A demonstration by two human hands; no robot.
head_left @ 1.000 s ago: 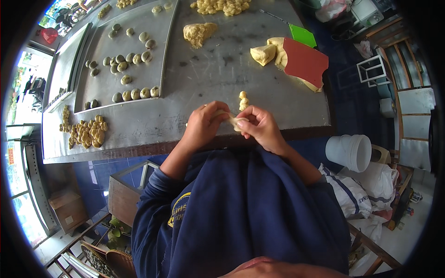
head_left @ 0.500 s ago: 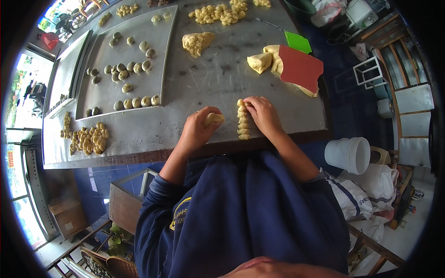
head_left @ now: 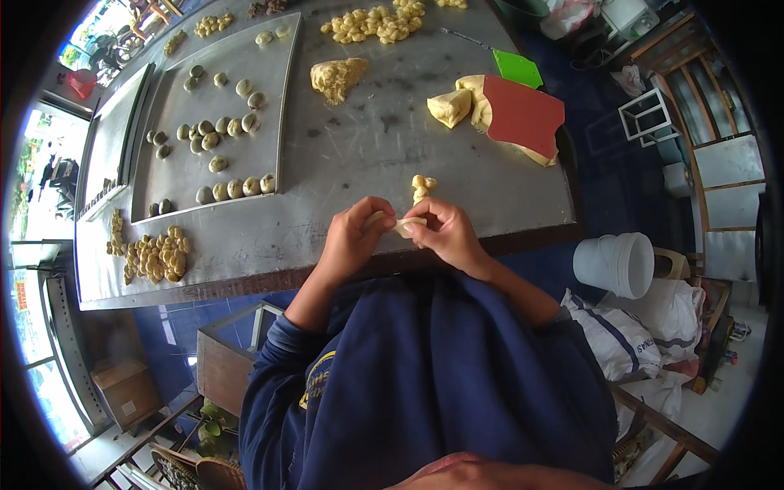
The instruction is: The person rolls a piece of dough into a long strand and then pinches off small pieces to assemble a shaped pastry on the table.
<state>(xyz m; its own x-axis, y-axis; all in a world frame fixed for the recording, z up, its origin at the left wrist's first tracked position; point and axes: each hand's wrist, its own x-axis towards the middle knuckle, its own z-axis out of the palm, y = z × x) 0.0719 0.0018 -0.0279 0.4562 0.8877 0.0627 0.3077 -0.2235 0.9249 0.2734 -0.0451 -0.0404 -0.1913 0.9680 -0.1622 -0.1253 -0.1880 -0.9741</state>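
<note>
A small piece of pale yellow dough (head_left: 402,225) stretches between my hands near the table's front edge. My left hand (head_left: 351,238) is closed on one end. The thumb and fingers of my right hand (head_left: 451,238) pinch the other end. Just beyond my right hand lie small dough lumps (head_left: 422,186), their near part hidden by that hand. Farther right is a big dough block (head_left: 450,108), partly under a red sheet (head_left: 527,118), beside a green flat scraper (head_left: 516,69). A rough, crumbly dough lump (head_left: 336,79) sits farther back.
On the left, a metal tray (head_left: 233,163) holds several dark, greenish round balls (head_left: 235,189). Small dough lumps (head_left: 159,255) cluster at the table's near left, more dough lumps (head_left: 376,26) at the far side. Off the table's right end stand a white bucket (head_left: 625,265) and white sacks (head_left: 608,335).
My right hand has left the row of dough lumps and come nearer to my left hand. Both now grip the dough piece that my left hand held alone.
</note>
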